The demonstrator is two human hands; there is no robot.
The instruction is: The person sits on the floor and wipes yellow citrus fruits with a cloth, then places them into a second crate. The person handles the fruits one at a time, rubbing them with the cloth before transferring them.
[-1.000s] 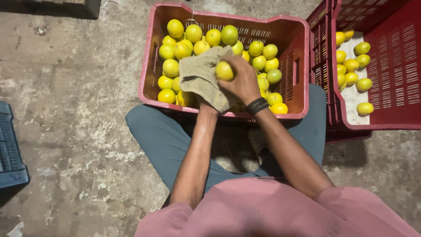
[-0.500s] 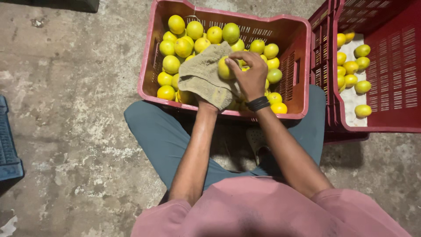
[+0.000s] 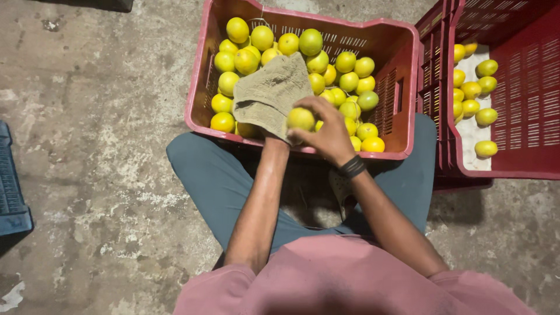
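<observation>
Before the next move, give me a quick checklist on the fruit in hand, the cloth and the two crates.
1. Right hand grips the yellow fruit: ok, fingers wrap its right side.
2. Cloth is under control: ok, it drapes over the left hand, which is hidden beneath it.
3. Fruit is against the cloth: ok, it touches the cloth's lower edge.
4. Near red crate sits steady between the knees: ok, flat on the floor.
5. Right-hand red crate has room: ok, only a few fruits on its white liner.
6. Fruit's surface is clean: cannot tell.
</observation>
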